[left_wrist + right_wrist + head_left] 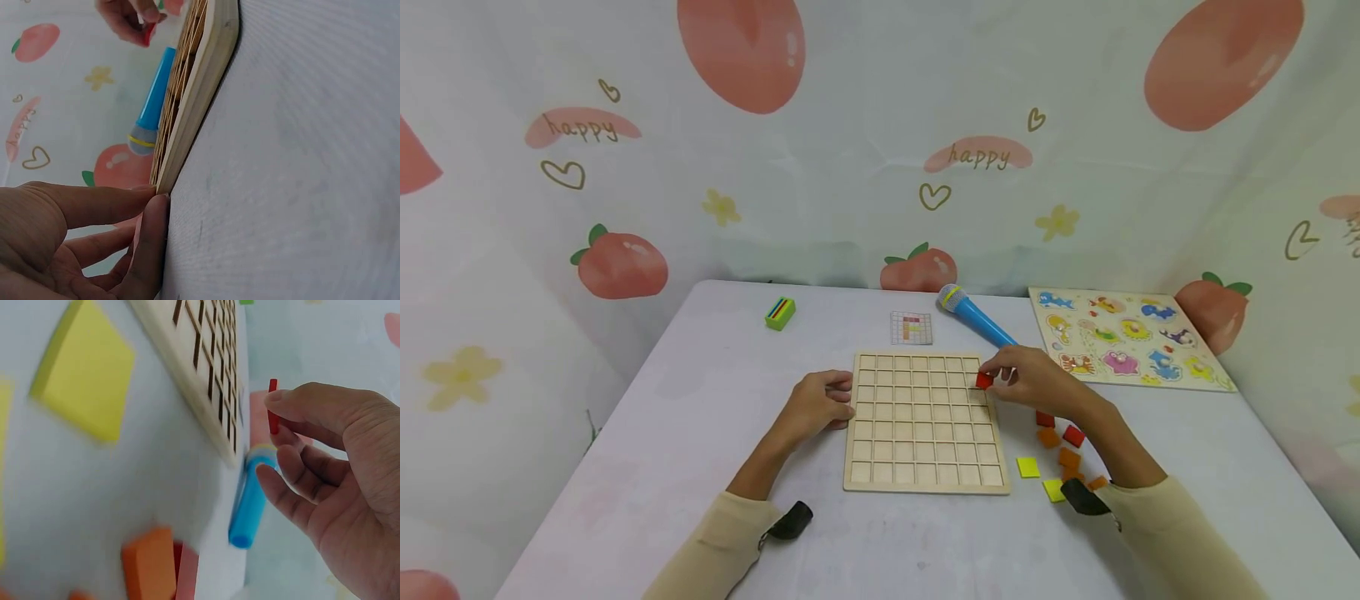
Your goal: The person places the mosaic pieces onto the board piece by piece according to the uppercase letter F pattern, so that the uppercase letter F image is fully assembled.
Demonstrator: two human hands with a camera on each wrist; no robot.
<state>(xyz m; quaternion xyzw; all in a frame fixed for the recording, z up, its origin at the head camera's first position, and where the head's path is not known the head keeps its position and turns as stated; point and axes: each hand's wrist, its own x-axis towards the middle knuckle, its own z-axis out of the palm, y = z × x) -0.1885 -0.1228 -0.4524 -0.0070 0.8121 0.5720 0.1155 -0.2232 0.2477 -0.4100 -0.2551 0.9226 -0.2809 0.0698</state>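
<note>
On the white table (700, 517), the wooden grid board (927, 489) lies in front of me. The blue microphone (983, 322) lies behind it, toward the right. My left hand (811, 406) pinches the board at its left edge. My right hand (1036, 380) holds one red tile (984, 381) between thumb and finger, at the upper right cells; whether this tile touches the board, I cannot say surely. Orange tiles (1070, 457) and yellow tiles (1027, 467) lie to the right of the board.
</note>
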